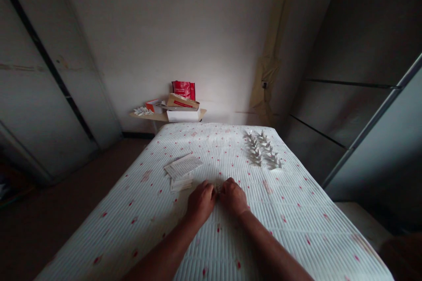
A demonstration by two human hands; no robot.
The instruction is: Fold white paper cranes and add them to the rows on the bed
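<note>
My left hand [201,199] and my right hand [233,196] meet over the middle of the quilted bed cover, fingers closed. Between their fingertips is a small piece of printed paper [218,188], mostly hidden by the fingers; its folds cannot be made out. Just beyond my left hand lies a loose stack of printed paper sheets [183,166], the top ones turned at an angle over the lower ones. Farther off to the right, several folded paper cranes [255,151] stand in two rows on the cover.
The pale striped cover [148,210] with red spots spreads over the bed. Behind its far left corner, a small shelf [158,117] carries a white box [183,116], a red bag [181,88] and more folded white paper pieces [142,111]. A dark cabinet [343,96] stands on the right.
</note>
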